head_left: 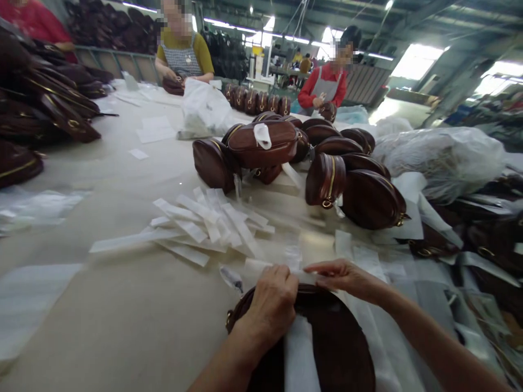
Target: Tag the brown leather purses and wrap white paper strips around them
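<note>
A round dark brown leather bag (339,340) lies at the front of the table, with a gold ring at its left edge. A white paper strip (301,356) runs down over its face. My left hand (272,302) rests on the bag's upper part, its fingers curled on the strip at the rim. Just to the right, my right hand (347,276) has its fingertips closed on the pale strip along the top rim. What lies under the left palm is hidden.
Loose paper strips (212,218) lie in a heap beyond the bag. Behind them stand several finished brown bags (261,144). More bags (49,103) are piled at left, and clear plastic (441,158) bulges at right. Two co-workers (186,54) handle bags across the table.
</note>
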{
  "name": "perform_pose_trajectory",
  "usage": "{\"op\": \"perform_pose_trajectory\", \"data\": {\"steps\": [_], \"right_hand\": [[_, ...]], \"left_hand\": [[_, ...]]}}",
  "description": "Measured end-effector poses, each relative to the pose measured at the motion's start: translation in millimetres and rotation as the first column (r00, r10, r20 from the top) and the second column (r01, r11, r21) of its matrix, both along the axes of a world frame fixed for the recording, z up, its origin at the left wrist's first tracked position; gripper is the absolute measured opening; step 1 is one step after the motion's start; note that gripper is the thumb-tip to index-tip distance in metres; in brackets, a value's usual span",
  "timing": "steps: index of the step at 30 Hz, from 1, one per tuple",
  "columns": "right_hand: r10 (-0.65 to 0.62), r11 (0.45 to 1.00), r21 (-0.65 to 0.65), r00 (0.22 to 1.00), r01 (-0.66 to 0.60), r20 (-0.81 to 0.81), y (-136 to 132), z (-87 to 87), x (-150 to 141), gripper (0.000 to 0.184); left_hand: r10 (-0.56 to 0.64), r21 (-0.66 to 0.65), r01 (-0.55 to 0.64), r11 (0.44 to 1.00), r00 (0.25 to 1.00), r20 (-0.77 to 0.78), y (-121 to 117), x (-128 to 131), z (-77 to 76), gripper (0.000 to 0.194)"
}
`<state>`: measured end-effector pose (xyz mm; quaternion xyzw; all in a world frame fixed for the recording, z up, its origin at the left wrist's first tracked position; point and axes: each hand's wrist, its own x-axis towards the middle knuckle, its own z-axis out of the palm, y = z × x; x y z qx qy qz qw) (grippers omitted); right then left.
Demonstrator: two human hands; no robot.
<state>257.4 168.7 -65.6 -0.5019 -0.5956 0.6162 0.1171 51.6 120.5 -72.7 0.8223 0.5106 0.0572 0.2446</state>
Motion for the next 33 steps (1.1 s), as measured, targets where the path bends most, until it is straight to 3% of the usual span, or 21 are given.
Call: {"op": "perform_pose_trajectory", "data": {"steps": [8,17,20,23,29,33], "right_hand": [[-0.064,0.991,-0.122,0.995,0.054,-0.072,-2,-16.5,4,0.033],[0.033,0.980,-0.194,0.997,-0.045,-0.066,-6,-17.5,18,0.032],[0.084,0.994,-0.071,0.996,-0.082,0.024,-3,-20.0,13,0.023],[0.001,0.988,0.153,0.990,-0.023,0.141,9,-26.3,2,0.021],[-0.344,0.856,0.484,0.899,0.181,0.271,48,-54.3,-33,0.039],[-0.416,0.811,0.553,0.852,0.190,0.317,63,-65.8,-43,0.026]], "left_hand": [[0.036,-0.083,-0.035,0.996,0.999,0.019,6,1,2.3,0.009],[0.007,-0.160,-0.021,0.987,0.996,-0.086,9,5,6.1,0.011],[-0.004,-0.171,-0.011,0.985,0.996,-0.085,12,6,4.9,0.019],[-0.046,-0.170,0.028,0.985,0.994,-0.101,13,6,2.3,0.014],[-0.078,-0.162,0.056,0.985,0.987,-0.138,13,7,-0.7,0.014],[-0.082,-0.173,0.058,0.983,0.988,-0.132,13,6,-0.4,0.015]]}}
